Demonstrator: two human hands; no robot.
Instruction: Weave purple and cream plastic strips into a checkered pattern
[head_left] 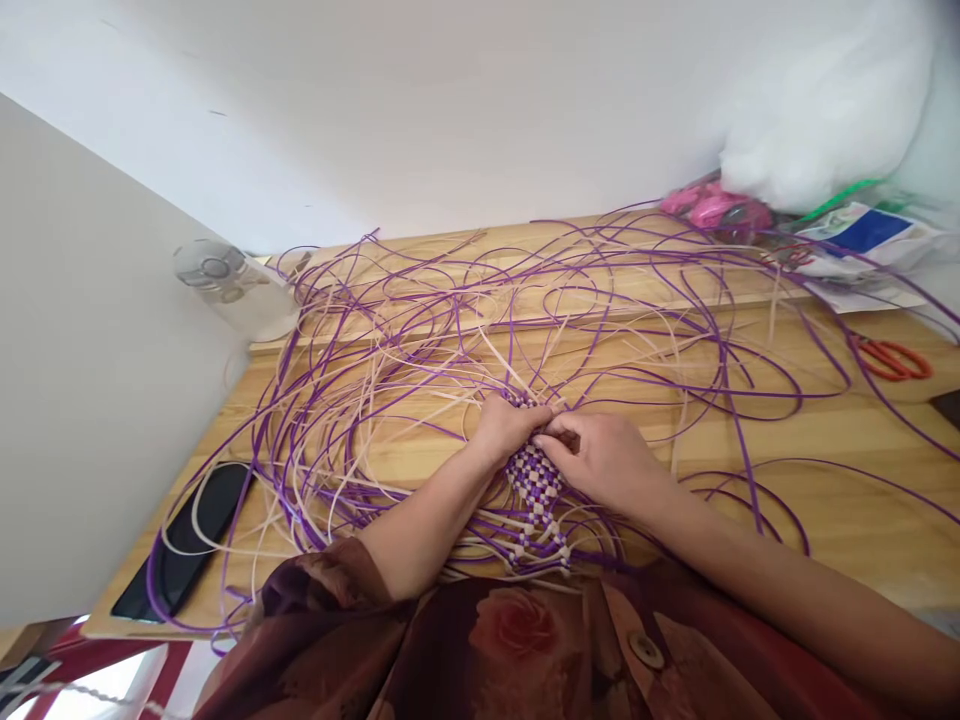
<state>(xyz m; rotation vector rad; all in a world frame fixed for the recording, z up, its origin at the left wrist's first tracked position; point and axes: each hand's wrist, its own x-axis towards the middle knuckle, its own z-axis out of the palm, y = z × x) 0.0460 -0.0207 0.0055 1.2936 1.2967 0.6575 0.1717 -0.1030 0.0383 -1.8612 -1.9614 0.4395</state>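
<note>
A woven piece (535, 478) in a purple and cream check lies near the table's front edge, between my forearms. Purple and cream strands (450, 310) fan out from it in loops to the left, the back and the right. My left hand (504, 428) grips the upper left part of the weave, thumb pointing right. Close beside it, my right hand (592, 450) pinches with thumb and forefinger at the weave's upper right edge, the fingertips of both hands almost touching. What the right fingertips hold is too small to make out clearly, and some of the weave is covered by the hands.
A black phone (187, 545) lies at the left under loose strands. Behind it stands a clear plastic container (240, 290). Orange-handled scissors (892, 358) rest at the right. Pink packets (716, 207), a white fluffy bundle (825, 110) and a blue-and-white packet (862, 235) sit at the back right.
</note>
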